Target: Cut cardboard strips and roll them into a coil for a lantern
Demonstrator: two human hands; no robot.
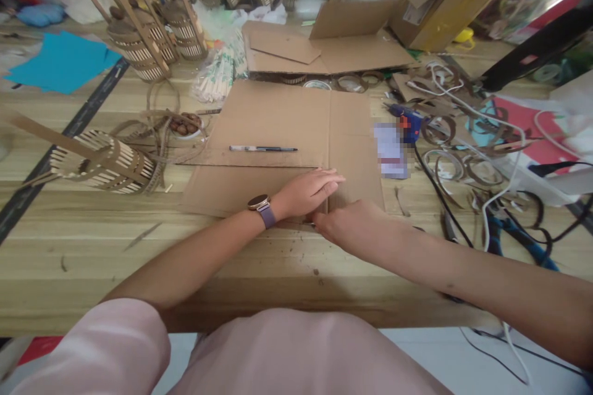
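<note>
A cardboard sheet lies mid-counter, a pen on top. The left hand rests flat on it, fingers extended; the right hand curls at its near edge, its grip hidden. A blue glue gun, white cable and pliers crowd the right, a slatted basket the left. A strip of counter separates cardboard from front edge.

Cardboard sheet: plain brown, matte, broad, roughly four-sided. Lies flat on wooden tabletop, near edge toward person. Straight crease runs front to back, marking off narrower right panel. Dark line crosses left part near front; cut or panel edge, cannot tell which. Near right corner hidden.
</note>
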